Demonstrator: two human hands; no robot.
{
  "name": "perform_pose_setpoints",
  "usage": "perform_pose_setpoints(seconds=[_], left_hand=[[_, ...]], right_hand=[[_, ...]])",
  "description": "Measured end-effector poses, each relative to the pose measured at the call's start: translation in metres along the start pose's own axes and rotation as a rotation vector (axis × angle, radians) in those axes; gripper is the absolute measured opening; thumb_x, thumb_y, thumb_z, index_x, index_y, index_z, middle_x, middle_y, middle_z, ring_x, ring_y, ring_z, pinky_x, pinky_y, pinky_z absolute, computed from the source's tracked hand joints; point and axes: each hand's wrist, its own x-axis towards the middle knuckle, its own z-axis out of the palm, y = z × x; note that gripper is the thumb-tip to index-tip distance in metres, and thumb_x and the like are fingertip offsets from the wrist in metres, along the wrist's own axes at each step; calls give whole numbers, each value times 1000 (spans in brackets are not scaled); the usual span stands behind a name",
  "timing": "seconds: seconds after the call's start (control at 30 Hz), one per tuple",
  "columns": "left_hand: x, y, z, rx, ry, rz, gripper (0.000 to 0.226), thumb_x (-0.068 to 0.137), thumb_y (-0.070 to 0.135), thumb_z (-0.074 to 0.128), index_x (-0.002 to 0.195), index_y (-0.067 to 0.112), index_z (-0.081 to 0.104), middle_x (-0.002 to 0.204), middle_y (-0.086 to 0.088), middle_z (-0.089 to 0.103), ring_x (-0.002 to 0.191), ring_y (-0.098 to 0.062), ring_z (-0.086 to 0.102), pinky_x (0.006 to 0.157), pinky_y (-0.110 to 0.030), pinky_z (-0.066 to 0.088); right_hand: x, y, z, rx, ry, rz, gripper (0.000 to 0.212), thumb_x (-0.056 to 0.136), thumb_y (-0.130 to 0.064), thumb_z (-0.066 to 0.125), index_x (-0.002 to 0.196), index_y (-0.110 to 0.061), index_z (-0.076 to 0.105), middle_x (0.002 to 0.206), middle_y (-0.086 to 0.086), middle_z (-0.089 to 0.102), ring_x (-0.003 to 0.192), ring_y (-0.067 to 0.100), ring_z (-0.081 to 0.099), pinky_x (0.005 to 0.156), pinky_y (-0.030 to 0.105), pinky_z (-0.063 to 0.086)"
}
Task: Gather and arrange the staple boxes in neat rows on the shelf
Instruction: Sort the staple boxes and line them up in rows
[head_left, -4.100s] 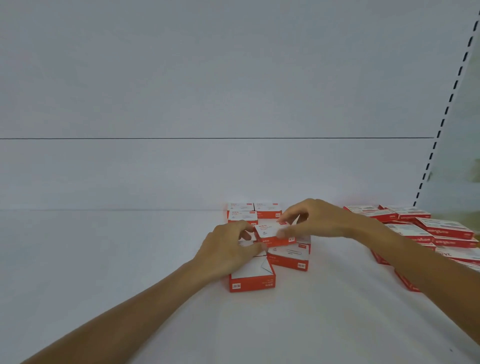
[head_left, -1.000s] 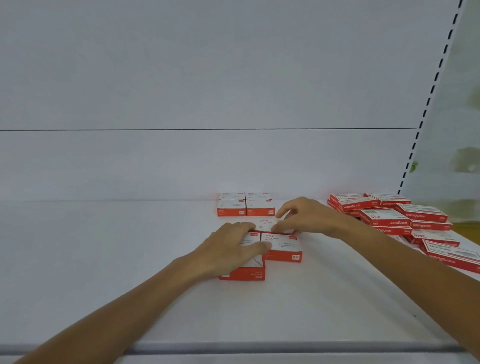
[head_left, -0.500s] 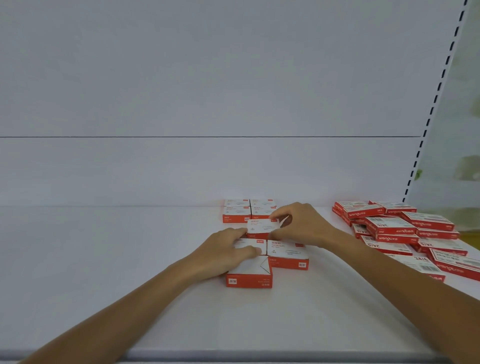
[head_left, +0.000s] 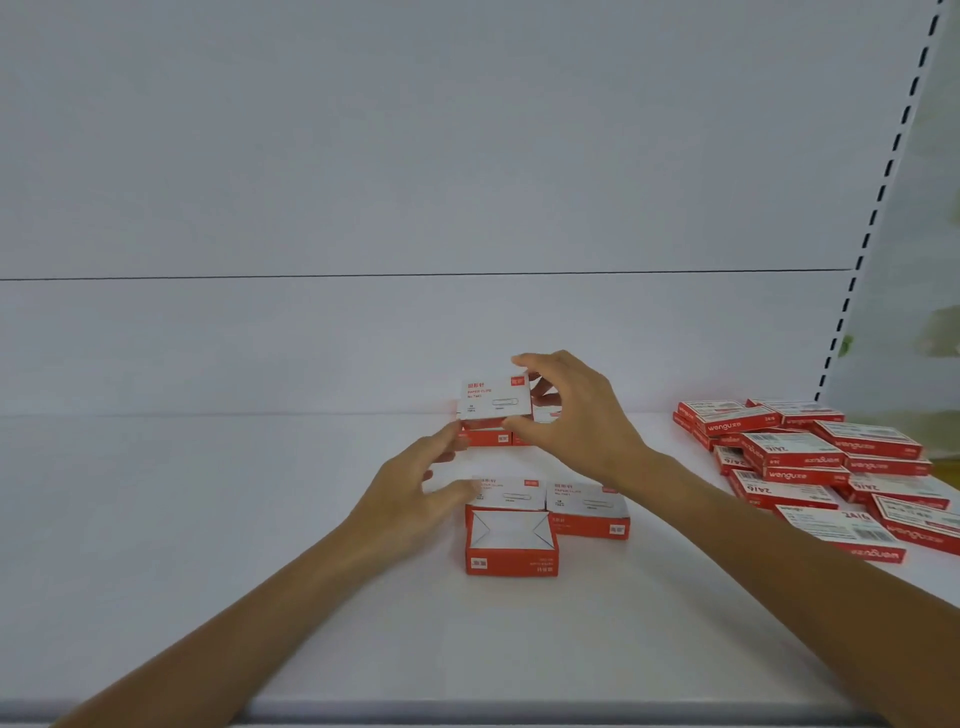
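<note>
The raised box (head_left: 496, 399) is in the air beyond the front box (head_left: 511, 551) and directly above the back pair of boxes (head_left: 488, 438). Its white printed face is tipped towards the viewer. Its long axis runs left to right.

The front box lies on the white shelf (head_left: 208, 519) with its folded flaps facing up. Two more boxes lie side by side just behind it, the left one (head_left: 506, 493) touching it and the right one (head_left: 589, 512) beside that. A loose pile of longer boxes (head_left: 810, 462) lies well to the right of the front box, near the slotted upright (head_left: 883, 192).

The right hand (head_left: 576, 421) pinches the raised box at its right end, with the thumb under the lower corner and the fingers curled over the top and behind. The left hand (head_left: 415, 493), to the left of the front box, has its fingers loosely spread and holds nothing. One fingertip lies close to the raised box's lower left corner; contact cannot be confirmed.
</note>
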Motion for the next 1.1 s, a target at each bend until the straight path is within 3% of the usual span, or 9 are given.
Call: perform_pose_setpoints(seconds=[0.17,0.3,0.37,0.43,0.53,0.67,0.83,0.97,1.1], left_hand=[[-3,1,7,113,-37,2,61,89,25,57,142,27,26,125,12,50,110,0,44,92,-15,35],[-3,0,8,167,-40,-54,53,89,30,55,138,25,35,127,11,49,103,0,41,85,-13,35],[-2,1,8,207,-67,-54,43,90,31,54,131,23,47,122,13,53,100,-1,47,78,-7,40],[0,-1,9,239,-59,-49,36,89,35,54,123,21,58,121,5,60,101,-8,55,83,-15,45],[0,-2,9,301,-29,-102,41,89,40,52,122,17,60,127,-3,57,116,-14,50,90,-21,37],[-1,-3,11,346,-9,-114,44,89,43,51,124,16,57,131,1,53,116,-11,49,83,-17,32],[-1,-8,10,332,13,-113,38,87,44,53,116,19,58,126,5,54,102,-4,43,85,-17,31],[-1,-11,10,327,-33,-103,44,88,46,51,129,28,48,131,5,49,121,-12,41,98,-24,33],[-1,-11,10,324,-49,-78,45,89,45,50,132,30,47,132,3,50,123,-14,41,104,-30,35]], right_hand=[[-1,2,3,-27,-51,-6,50,78,-30,72,124,-15,57,116,1,58,93,9,56,85,15,48],[-2,1,8,-103,-179,62,49,79,-34,70,122,-14,59,116,4,59,97,13,57,88,23,49],[-2,2,10,-120,-271,106,48,80,-34,69,122,-13,59,117,3,59,93,11,55,78,16,49],[-3,4,12,-99,-376,156,45,82,-32,67,122,-13,59,115,0,59,88,7,53,65,8,43],[0,7,14,-72,-420,229,45,82,-32,68,122,-15,59,116,0,59,85,6,54,62,7,40],[9,7,17,-97,-466,263,47,79,-29,70,123,-14,60,80,-13,49,67,1,46,55,10,32],[16,5,28,-161,-426,261,48,77,-30,73,119,-11,61,121,5,58,87,14,57,66,17,46],[20,5,33,-223,-430,247,41,79,-30,70,113,-11,59,114,8,59,84,18,56,73,25,50],[23,9,36,-223,-428,243,33,76,-30,72,101,-14,57,107,6,58,82,18,56,69,25,50]])
